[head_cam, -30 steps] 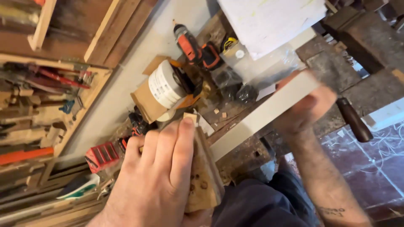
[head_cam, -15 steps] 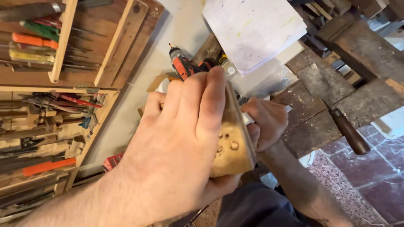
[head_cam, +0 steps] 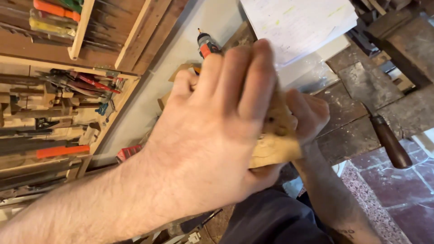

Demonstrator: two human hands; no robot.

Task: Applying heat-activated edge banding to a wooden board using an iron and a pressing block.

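My left hand fills the middle of the view, fingers laid flat over a pale wooden block with small dark holes in its face. My right hand grips the same block from the far side, knuckles toward me. Both hands hold it up in front of the workbench. Most of the block is hidden behind my left fingers.
A wall rack of hand tools with red and orange handles covers the left. A red cordless drill lies behind my hands, white paper sheets at the top. A dark wooden-handled tool rests on the worn bench at right.
My right hand left the long white board and closed onto the wooden block. Both hands raised the block toward the camera; the white board and tape roll are out of sight.
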